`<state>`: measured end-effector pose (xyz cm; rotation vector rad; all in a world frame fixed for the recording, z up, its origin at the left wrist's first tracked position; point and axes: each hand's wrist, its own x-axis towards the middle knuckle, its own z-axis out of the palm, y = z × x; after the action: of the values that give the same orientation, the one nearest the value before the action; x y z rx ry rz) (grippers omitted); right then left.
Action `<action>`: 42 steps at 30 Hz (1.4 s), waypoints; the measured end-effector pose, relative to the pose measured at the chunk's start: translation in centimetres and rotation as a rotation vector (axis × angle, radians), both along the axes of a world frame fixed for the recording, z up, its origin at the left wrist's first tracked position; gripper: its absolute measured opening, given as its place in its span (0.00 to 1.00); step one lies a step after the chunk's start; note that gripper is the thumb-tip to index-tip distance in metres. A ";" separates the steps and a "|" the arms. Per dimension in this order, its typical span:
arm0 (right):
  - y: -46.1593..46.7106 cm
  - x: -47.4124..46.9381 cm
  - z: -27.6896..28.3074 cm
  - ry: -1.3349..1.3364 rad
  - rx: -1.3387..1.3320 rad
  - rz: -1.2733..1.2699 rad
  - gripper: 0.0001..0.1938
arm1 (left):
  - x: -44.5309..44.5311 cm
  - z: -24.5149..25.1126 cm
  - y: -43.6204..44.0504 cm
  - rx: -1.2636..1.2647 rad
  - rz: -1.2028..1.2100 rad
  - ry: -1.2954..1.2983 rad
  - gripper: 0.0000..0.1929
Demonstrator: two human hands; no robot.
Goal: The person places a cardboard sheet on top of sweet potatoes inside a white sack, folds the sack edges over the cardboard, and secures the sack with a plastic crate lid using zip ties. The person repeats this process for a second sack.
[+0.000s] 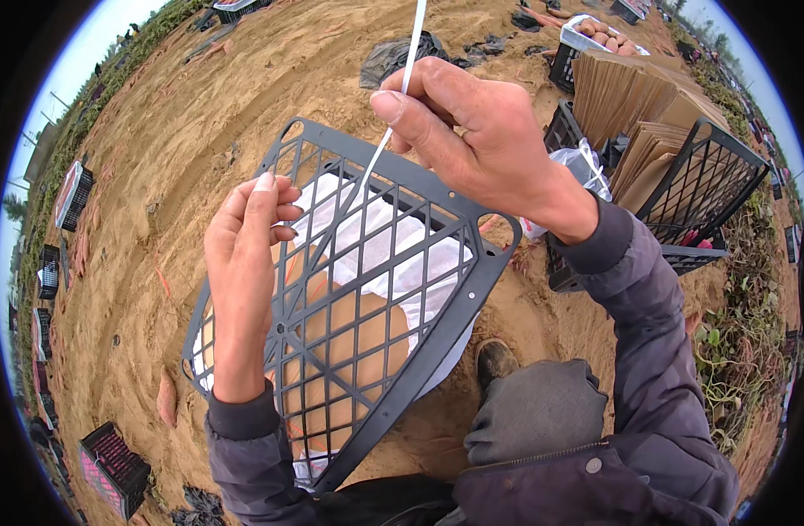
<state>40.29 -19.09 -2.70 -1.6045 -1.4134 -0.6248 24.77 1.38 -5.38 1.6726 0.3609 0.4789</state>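
Observation:
A black plastic lattice lid (435, 315) lies over a crate before me, with white cloth-like liner (376, 243) and brown cardboard (349, 329) visible through its grid. My right hand (468, 125) grips a thin white strap (377, 158) between thumb and fingers above the lid's far edge. The strap runs down to the lattice and up out of view. Over the lid's left part is my left hand (251, 223), its fingers curled with the thumb near the index finger; whether anything thin is between them, I cannot tell.
At the right, a black crate (691, 256) holds stacked cardboard sheets (639, 98). Behind it stands a crate of sweet potatoes (606, 36). A black crate with pink contents (116, 470) is at the lower left. Black plastic film (402, 59) lies on the soil; vines (731, 368) grow at right.

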 end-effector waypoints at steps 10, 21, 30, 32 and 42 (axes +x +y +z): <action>3.1 1.5 -3.8 0.095 -0.523 0.070 0.14 | 0.4 -1.0 0.1 0.007 -0.038 0.026 0.15; 1.9 1.7 -7.8 0.068 -0.616 0.097 0.11 | 2.8 -2.8 -2.9 -0.067 -0.206 -0.028 0.14; -2.8 2.1 -8.0 0.766 0.087 0.123 0.12 | 2.1 -4.6 -4.6 0.221 -0.253 0.085 0.10; -4.0 2.6 -10.1 1.069 0.168 -0.046 0.13 | 2.3 -4.7 -4.8 0.251 -0.225 0.087 0.11; -3.7 4.3 -25.1 1.335 -0.280 0.197 0.16 | 2.8 -4.8 -3.9 0.139 -0.191 0.129 0.10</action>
<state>44.57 -22.81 -27.82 -1.5095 -0.5929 0.7269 27.57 -2.53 -10.15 1.8573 0.2632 0.2592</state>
